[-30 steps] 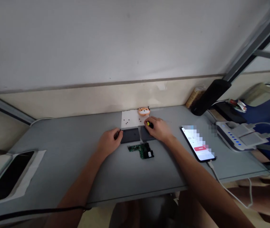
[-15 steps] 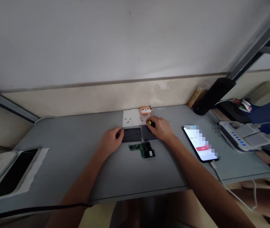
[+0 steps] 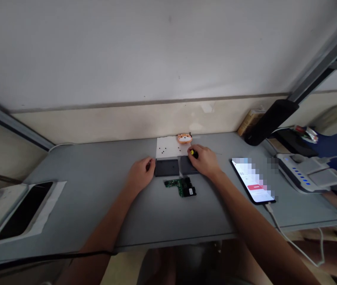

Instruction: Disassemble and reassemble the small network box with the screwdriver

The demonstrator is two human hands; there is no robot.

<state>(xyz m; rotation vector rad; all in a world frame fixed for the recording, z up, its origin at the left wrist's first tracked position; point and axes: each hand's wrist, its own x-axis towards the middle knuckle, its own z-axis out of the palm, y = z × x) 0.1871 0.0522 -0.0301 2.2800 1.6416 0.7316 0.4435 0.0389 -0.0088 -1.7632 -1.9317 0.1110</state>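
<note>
My right hand (image 3: 205, 160) is closed around a screwdriver (image 3: 194, 153) whose black handle with a yellow end shows between the fingers. A thin line like its shaft sticks out past the knuckles. That hand rests over a dark flat casing half (image 3: 188, 165), covering its right part. Beside it lies another dark casing half (image 3: 167, 168), open side up. My left hand (image 3: 141, 173) sits curled at its left edge; whatever dark thing is within the fingers cannot be made out. In front of the casings lies a green circuit board (image 3: 180, 187) with a black block.
Several tiny screws lie on white paper (image 3: 168, 143) behind the casings, with an orange animal-faced case (image 3: 184, 138) on its edge. A lit phone (image 3: 253, 182) on a cable and a power strip (image 3: 297, 172) are at right. A dark phone-like device (image 3: 24, 211) lies at left.
The whole view has shifted slightly, so things appear a little further right. Both hands keep nearly the same places and grips; the casings and circuit board stay put.
</note>
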